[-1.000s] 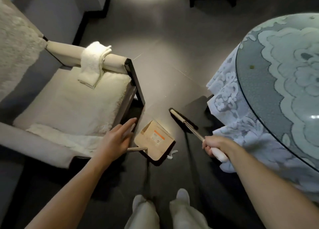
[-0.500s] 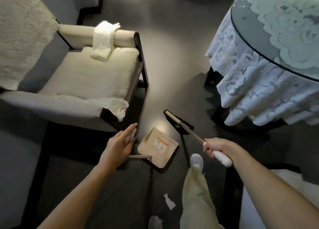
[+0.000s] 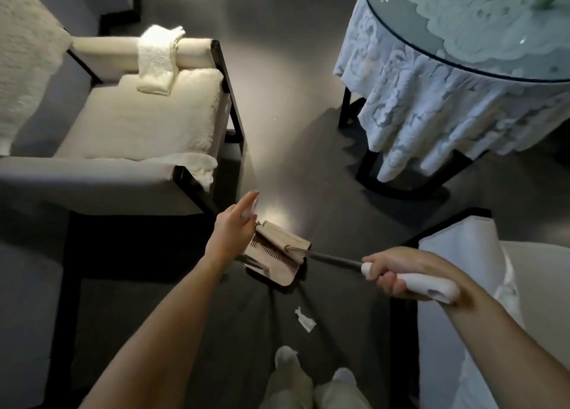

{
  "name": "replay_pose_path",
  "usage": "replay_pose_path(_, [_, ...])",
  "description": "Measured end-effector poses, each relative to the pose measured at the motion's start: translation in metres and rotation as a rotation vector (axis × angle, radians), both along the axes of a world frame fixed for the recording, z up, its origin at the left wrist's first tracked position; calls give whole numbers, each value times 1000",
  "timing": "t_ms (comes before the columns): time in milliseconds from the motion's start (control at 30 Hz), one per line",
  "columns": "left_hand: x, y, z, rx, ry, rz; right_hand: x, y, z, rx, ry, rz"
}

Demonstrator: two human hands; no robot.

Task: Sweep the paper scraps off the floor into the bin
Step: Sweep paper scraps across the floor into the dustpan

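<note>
Broom head (image 3: 283, 242), earlier on the floor (image 3: 293, 131) beyond the dustpan (image 3: 273, 274), now lies across it, right hand (image 3: 398, 273) wrapped round the white grip (image 3: 427, 288), left hand (image 3: 234, 228) holding the pan with forefinger straight; one paper scrap (image 3: 305, 319) remains unswept near the feet (image 3: 287, 356).

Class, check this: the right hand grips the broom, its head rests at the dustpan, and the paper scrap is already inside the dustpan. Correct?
Not quite. The head view shows the paper scrap lying on the floor, outside the dustpan. The right hand does grip the broom, its head at the dustpan.
</note>
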State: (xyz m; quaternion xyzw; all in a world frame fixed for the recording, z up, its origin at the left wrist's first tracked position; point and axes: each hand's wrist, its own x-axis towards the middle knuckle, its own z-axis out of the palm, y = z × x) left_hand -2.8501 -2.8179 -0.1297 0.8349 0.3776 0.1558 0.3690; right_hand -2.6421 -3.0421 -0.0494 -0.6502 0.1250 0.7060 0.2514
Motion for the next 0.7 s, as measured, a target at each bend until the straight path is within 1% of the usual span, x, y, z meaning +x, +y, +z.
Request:
replay_pose_path(67, [-12, -15, 1, 21, -15, -14, -4, -18, 1, 26, -74, -57])
replay_pose_path(167, [-31, -41, 4, 74, -32, -2, -24, -37, -19, 111, -253, -23])
replay_pose_path(233, [-44, -59, 9, 91, -45, 18, -38, -51, -36, 163, -328, -14])
replay_pose_path(433, [-101, -122, 36, 260, -46, 24, -64, -106, -65, 221, -428, -101])
replay_pose_path(533, [-135, -156, 48, 263, -46, 69, -69, -125, -69, 222, -468, -82])
replay_pose_path(700, [-195, -204, 52, 290, -40, 51, -79, -156, -78, 173, -477, -53])
